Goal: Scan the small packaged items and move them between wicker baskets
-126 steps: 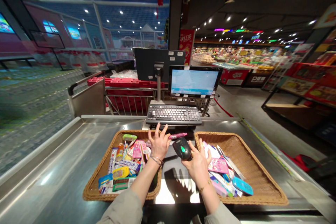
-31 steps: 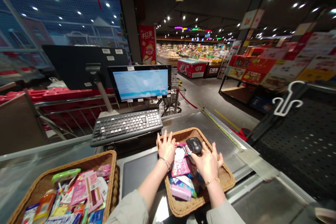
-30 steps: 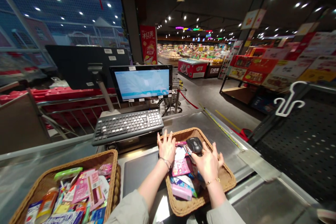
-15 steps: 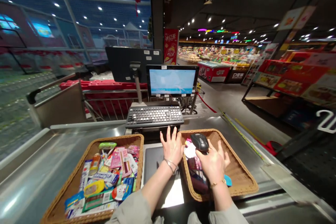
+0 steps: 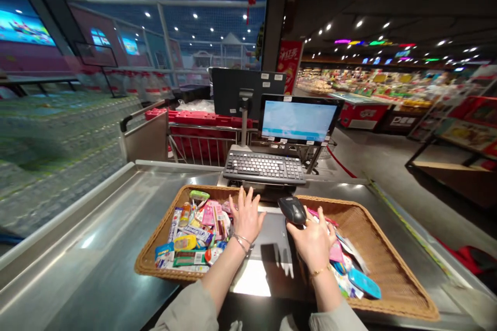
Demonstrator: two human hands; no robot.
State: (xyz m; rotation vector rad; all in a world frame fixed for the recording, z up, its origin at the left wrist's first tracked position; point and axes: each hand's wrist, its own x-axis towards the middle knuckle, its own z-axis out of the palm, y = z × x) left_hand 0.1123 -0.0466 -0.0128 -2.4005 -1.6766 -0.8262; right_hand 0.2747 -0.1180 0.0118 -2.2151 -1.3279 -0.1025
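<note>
Your right hand [image 5: 312, 240] is closed around the black handheld scanner [image 5: 292, 210], which in the head view sits in front of your thumb, by the left side of the right-hand basket [image 5: 396, 269]. Your left hand [image 5: 247, 220] is open and empty, fingers spread, at the right edge of the left-hand basket [image 5: 164, 226], which holds many small packets [image 5: 196, 232]. A blue item [image 5: 364, 283] lies in the right-hand basket. Beyond your hands are a keyboard [image 5: 264, 167] and a lit screen [image 5: 298, 120].
</note>
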